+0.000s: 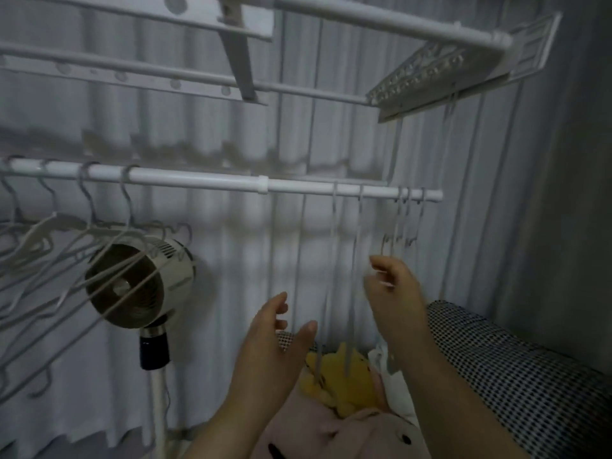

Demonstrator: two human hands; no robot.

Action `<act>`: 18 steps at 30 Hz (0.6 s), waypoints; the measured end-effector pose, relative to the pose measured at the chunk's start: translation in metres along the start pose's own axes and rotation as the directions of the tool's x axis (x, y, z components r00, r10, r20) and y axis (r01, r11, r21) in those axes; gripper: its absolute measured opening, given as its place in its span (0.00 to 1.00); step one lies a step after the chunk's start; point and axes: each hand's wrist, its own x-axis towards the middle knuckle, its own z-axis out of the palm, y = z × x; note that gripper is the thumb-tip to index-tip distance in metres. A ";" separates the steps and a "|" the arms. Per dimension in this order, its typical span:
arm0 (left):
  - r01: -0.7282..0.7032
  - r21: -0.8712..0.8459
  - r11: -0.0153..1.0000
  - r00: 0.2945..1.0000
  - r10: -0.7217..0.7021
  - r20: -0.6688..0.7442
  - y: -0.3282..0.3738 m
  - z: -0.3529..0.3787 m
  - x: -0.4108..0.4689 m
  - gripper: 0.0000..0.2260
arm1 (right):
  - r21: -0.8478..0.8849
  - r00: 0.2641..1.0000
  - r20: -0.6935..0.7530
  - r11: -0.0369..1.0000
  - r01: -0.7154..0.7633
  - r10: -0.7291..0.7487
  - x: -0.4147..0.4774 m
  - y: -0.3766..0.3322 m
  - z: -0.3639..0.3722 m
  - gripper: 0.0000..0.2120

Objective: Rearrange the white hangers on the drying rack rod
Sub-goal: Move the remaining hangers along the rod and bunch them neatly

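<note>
A white rod (205, 180) runs across the middle of the view. Several white hangers (89, 226) hook onto its left end and fan out to the left. Two thin hangers (334, 233) hang edge-on right of the rod's joint, and three more (409, 220) cluster near the right tip. My right hand (394, 293) is raised just below that cluster, its fingers curled beside a hanging wire; the blur hides whether it grips one. Lower and to the left, my left hand (278, 329) is open, thumb and fingers apart, next to the two middle hangers.
A round fan (139, 283) on a stand sits behind the left hangers. Upper rack bars (381, 24) and a clip panel (433, 74) hang overhead. A checked cushion (516, 369) lies at the right, a yellow plush (344, 382) and a pink plush (347, 435) below. White curtains cover the back.
</note>
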 end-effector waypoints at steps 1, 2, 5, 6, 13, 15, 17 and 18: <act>0.061 0.001 0.998 0.998 -0.061 0.033 0.002 0.013 -0.001 0.26 | -0.045 0.998 0.057 0.999 -0.021 0.023 0.001 0.009 -0.001 0.15; 0.105 0.006 0.994 0.993 -0.105 0.058 0.002 0.024 -0.003 0.27 | -0.068 0.992 0.113 0.997 -0.041 0.049 0.002 0.016 -0.001 0.18; 0.147 0.024 0.989 0.984 -0.149 0.097 -0.002 0.044 -0.006 0.21 | -0.025 0.958 0.242 0.988 -0.154 0.156 0.002 0.029 0.006 0.24; 0.153 0.024 0.988 0.983 -0.155 0.100 -0.002 0.047 -0.007 0.17 | -0.014 0.945 0.266 0.981 -0.194 0.190 0.002 0.032 0.008 0.25; 0.134 -0.135 0.982 0.991 -0.133 0.014 0.007 0.048 -0.010 0.11 | 0.112 0.881 0.343 0.917 -0.383 0.326 0.012 0.040 0.009 0.22; 0.145 -0.223 0.964 0.989 -0.150 -0.006 0.009 0.047 -0.009 0.12 | 0.112 0.895 0.319 0.925 -0.363 0.312 0.014 0.042 0.006 0.17; 0.136 -0.246 0.960 0.988 -0.148 -0.033 0.013 0.047 -0.006 0.14 | 0.111 0.912 0.300 0.939 -0.326 0.281 0.017 0.043 0.003 0.13; 0.124 -0.243 0.962 0.989 -0.141 -0.053 0.014 0.047 -0.006 0.14 | 0.123 0.919 0.296 0.944 -0.307 0.261 0.017 0.042 0.001 0.12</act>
